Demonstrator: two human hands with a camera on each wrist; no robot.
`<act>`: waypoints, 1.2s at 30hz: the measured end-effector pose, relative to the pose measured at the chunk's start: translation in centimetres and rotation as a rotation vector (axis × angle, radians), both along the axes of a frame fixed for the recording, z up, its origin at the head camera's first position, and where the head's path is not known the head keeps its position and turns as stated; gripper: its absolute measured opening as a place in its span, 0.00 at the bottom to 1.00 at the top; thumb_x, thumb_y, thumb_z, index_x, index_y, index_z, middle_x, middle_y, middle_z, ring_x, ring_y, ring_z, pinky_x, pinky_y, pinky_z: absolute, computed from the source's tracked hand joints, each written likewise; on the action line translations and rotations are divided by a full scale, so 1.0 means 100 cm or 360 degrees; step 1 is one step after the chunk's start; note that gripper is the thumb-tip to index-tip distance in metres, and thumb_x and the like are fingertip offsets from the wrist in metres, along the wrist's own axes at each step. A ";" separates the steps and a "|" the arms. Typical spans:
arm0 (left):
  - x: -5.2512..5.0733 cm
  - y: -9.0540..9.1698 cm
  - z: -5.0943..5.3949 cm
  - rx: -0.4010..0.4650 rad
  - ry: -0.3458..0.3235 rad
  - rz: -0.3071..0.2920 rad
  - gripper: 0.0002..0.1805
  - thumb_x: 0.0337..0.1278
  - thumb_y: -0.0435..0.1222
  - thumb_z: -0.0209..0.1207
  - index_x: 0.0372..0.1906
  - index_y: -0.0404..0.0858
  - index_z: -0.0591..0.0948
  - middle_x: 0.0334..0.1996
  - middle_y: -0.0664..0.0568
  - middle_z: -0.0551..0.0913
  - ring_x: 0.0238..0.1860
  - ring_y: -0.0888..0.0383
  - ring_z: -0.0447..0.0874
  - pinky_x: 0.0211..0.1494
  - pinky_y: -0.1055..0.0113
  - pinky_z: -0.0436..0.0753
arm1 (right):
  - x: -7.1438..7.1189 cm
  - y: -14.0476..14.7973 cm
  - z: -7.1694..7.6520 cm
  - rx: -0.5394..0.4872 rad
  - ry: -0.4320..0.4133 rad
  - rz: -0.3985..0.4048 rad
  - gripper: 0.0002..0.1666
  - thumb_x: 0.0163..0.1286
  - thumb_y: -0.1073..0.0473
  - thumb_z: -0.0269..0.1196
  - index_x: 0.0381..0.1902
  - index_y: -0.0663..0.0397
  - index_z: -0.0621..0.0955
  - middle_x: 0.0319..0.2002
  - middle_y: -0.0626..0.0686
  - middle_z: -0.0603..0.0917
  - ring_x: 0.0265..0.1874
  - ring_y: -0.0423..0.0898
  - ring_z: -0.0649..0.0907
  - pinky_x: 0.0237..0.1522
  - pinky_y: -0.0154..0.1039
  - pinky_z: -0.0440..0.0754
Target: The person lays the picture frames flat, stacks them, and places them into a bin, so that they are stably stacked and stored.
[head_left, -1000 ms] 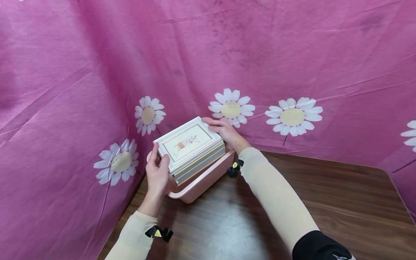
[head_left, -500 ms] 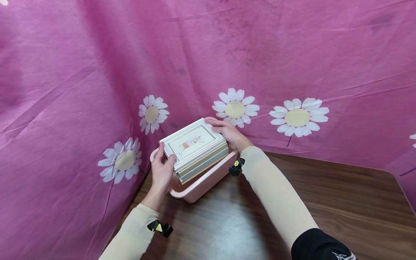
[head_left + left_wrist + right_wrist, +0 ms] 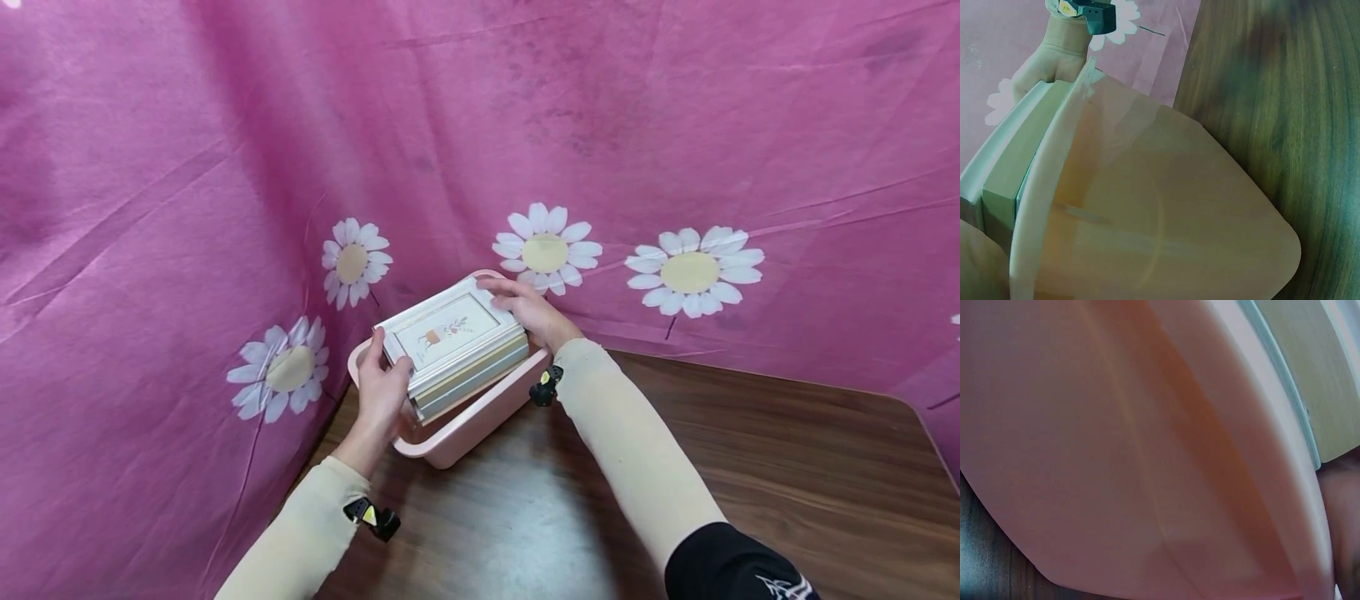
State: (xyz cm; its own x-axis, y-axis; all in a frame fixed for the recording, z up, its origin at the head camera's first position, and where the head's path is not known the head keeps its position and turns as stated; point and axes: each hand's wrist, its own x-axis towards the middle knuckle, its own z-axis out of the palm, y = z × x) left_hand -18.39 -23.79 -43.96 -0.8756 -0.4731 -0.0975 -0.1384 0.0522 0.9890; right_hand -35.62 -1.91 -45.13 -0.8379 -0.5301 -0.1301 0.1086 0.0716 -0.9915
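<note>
A stack of picture frames (image 3: 472,382) sits partly inside a pink plastic bin (image 3: 480,423), rising above its rim. The top frame (image 3: 450,332) is white, with a small picture of an animal and flowers. At the near-left end my left hand (image 3: 381,392) grips the stack, its thumb on the top frame. My right hand (image 3: 528,313) holds the far-right end, with fingers lying over the top frame's corner. Frame edges (image 3: 1013,140) show past the bin wall (image 3: 1166,187) in the left wrist view. In the right wrist view, part of my right hand (image 3: 1344,506) is visible beside the rim.
The bin stands on a brown wooden table (image 3: 750,442), at its back-left corner. Pink cloth (image 3: 450,125) printed with daisies hangs close behind and to the left. Table surface stretches to the right and in front of the bin.
Both hands have lowered the stack slightly into the bin, keeping hold of its ends. The head view has shifted a little, so the scene appears further right.
</note>
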 end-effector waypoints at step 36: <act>-0.014 0.012 -0.014 -0.0026 -0.0180 0.0017 0.53 0.54 0.20 0.53 0.88 0.33 0.46 0.87 0.36 0.55 0.73 0.45 0.69 0.44 0.78 0.76 | -0.006 -0.010 -0.006 0.0228 0.0043 0.0098 0.31 0.83 0.71 0.49 0.79 0.53 0.72 0.84 0.54 0.66 0.78 0.53 0.67 0.78 0.46 0.68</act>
